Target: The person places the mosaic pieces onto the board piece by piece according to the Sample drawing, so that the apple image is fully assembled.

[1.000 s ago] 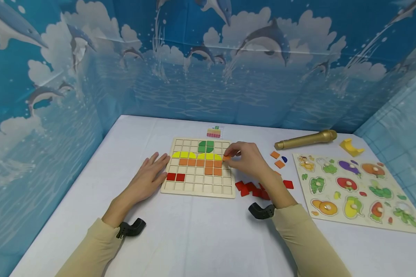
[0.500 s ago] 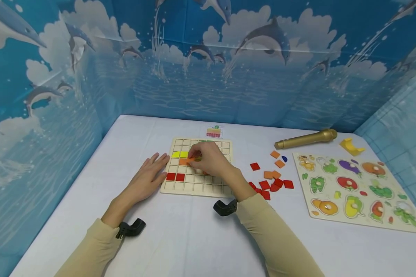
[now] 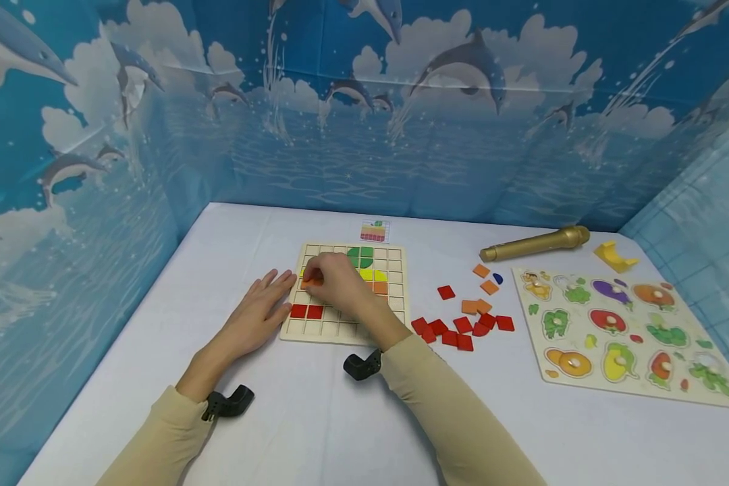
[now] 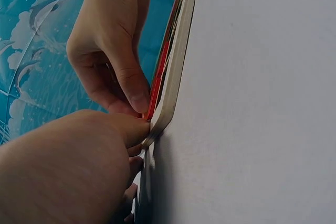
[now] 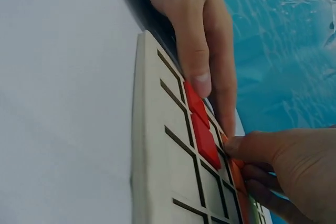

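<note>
A pale wooden grid board lies on the white table. My right hand reaches across it and pinches an orange square tile over a cell near the left edge. In the right wrist view, thumb and fingers of the right hand meet at the orange tile. My left hand rests on the table, its spread fingers touching the board's left edge. Red tiles, yellow pieces and green pieces sit in grid cells. The right hand hides part of the orange and yellow rows.
Loose red tiles and several orange tiles lie right of the board, with a blue piece. Farther right are a vegetable puzzle board, a gold microphone and a yellow holder. A pattern card lies behind the board.
From the board's right edge, my right hand has moved left across the grid with the orange tile to the left side. My left hand has stayed in place.
</note>
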Motion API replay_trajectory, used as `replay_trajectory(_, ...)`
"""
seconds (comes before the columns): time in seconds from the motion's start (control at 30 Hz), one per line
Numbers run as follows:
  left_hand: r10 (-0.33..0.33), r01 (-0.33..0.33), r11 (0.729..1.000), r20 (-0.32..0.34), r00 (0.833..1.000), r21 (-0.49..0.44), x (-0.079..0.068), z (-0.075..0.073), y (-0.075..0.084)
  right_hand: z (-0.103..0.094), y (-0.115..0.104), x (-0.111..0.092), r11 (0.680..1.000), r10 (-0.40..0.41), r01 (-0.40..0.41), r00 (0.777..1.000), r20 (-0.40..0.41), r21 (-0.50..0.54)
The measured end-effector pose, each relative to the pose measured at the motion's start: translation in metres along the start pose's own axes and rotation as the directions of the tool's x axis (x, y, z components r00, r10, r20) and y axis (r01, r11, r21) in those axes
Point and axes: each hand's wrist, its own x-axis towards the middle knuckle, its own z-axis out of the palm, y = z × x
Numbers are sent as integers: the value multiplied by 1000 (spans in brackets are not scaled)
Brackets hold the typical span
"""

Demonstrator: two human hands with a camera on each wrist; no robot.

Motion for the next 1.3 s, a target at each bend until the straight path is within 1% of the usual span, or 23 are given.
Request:
replay_trajectory(0.17, 3, -3, 1000, -3, 1000, -2, 0, 0, 1, 6, -2, -1, 1000, 12, -12, 1000, -14, 15)
replay_trajectory(0.27, -2, 2, 1000, 0, 1000, 1, 0, 0, 1, 7, -3, -2, 1000, 15, -16, 1000, -13, -11)
replay_trajectory(0.4, -11, 11, 1000, 6, 1000, 7, 0, 0, 1, 3, -5, -5, 999, 22, -22, 1000, -7, -42)
replay_trajectory(0.53, -6, 6, 1000, 0, 1000, 9, 1, 0, 2, -5, -2, -10, 999, 16, -16, 1000, -15, -29)
replay_trajectory(0.63, 0, 0, 1000, -4, 1000, 11, 1, 1, 2, -14, 3, -17, 1000, 15, -15, 999, -30, -4)
replay_trajectory(0.73, -17, 17, 1000, 7, 1000, 18, 1, 2, 2, -26, 10, -26, 1000, 26, -25, 999, -34, 10)
replay_trajectory(0.87, -40, 40, 999, 17, 999, 19, -1, 2, 1, -40, 24, -38, 998, 62, -62, 998, -31, 1)
replay_trajectory(1.0, -35, 34, 999, 9, 999, 15, -1, 3, 1, -56, 41, -50, 992, 123, -123, 992, -33, 4)
replay_trajectory(1.13, -35, 35, 999, 7, 999, 15, 0, 4, 1, -75, 57, -64, 982, 188, -188, 981, -40, 16)
replay_trajectory(1.3, -40, 40, 999, 7, 999, 16, 1, 3, 2, -98, 74, -81, 961, 275, -274, 959, -68, 26)
